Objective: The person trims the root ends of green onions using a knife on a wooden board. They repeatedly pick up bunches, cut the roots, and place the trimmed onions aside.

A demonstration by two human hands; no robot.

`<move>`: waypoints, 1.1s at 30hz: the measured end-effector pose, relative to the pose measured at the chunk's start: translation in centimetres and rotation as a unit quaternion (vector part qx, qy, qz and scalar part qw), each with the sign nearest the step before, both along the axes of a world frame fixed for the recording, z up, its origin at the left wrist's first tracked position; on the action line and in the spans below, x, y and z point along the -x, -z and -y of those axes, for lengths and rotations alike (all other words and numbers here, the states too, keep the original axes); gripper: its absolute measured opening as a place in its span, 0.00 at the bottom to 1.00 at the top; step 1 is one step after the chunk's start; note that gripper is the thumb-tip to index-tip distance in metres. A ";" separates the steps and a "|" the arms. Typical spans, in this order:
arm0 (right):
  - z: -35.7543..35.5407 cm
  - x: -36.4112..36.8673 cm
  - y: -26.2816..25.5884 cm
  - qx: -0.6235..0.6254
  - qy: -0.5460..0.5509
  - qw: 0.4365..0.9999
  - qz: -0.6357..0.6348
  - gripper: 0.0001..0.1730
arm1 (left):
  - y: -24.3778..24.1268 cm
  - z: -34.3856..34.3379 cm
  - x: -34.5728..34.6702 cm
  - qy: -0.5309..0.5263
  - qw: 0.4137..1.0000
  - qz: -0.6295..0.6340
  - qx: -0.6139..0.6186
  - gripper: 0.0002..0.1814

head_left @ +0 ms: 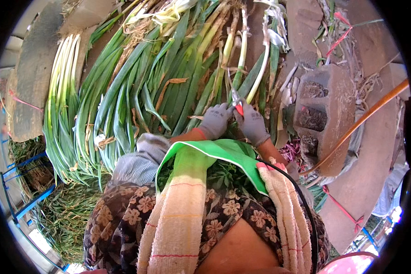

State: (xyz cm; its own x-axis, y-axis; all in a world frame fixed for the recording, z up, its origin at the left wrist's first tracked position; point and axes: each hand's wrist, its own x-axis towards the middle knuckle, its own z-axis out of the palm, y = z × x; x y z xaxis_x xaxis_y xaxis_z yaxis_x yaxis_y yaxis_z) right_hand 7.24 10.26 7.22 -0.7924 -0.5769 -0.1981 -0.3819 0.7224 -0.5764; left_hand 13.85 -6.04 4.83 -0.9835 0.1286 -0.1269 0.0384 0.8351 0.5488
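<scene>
Both my hands wear grey work gloves. My right hand (253,125) is wrapped around a small metal cutting tool with a red handle (239,109); its narrow tip points away from me, among the stalks. Close beside it, my left hand (215,120) has its fingers curled inward near the tool, and what lies in them is hidden. Just beyond the hands are loose green onions, one with a long white stalk (261,76) and another with a browned root end (242,41). A thick pile of green onions (171,92) spreads to the left of my left hand.
Trimmed green onions (66,68) lie in a row beside a wooden board (32,78) at far left. A dusty divided block (339,120) stands right, near an orange-brown strip (366,118). Blue metal rails (34,203) run at lower left. Peeled skins (287,92) litter the right side.
</scene>
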 end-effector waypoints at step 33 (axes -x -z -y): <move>10.1 24.3 9.1 0.005 0.069 0.986 -0.154 0.23 | 1.3 5.3 3.6 -0.095 0.991 -0.022 0.088 0.25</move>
